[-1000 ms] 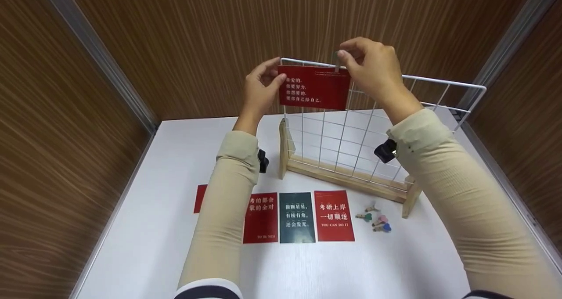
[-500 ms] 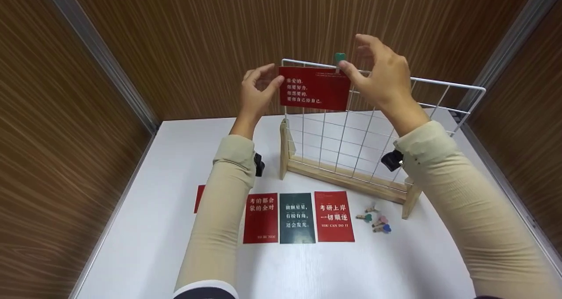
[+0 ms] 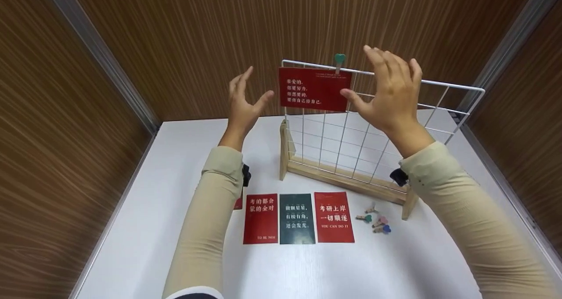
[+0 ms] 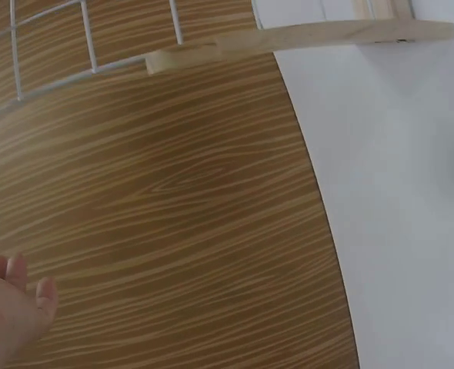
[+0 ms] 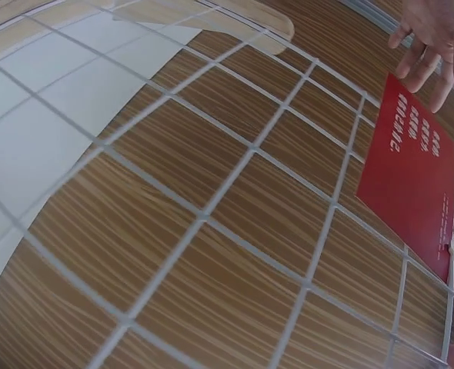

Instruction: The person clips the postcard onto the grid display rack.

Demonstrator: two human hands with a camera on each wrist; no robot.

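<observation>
A red card (image 3: 314, 88) with white lettering hangs at the top left of the white wire grid (image 3: 364, 127). A wooden clip with a green heart (image 3: 340, 59) fastens the card's upper edge to the top bar, near its right end. Left of the card, my left hand (image 3: 243, 106) is raised with fingers spread, apart from it. My right hand (image 3: 392, 92) hovers in front of the grid with fingers extended and holds nothing; its thumb overlaps the card's right edge in the head view, and whether they touch I cannot tell. The right wrist view also shows the card (image 5: 412, 169) on the grid.
A wooden stand (image 3: 347, 178) supports the grid. On the white table (image 3: 290, 272) lie a dark red card (image 3: 261, 220), a dark green card (image 3: 297, 220) and a bright red card (image 3: 334, 217). Another red card is mostly behind the left sleeve. Several heart clips (image 3: 375, 220) lie right of the cards.
My left hand has let go of the card's left edge and moved left and down. My right hand has released the green-heart clip and drawn back rightward. The card stays hanging.
</observation>
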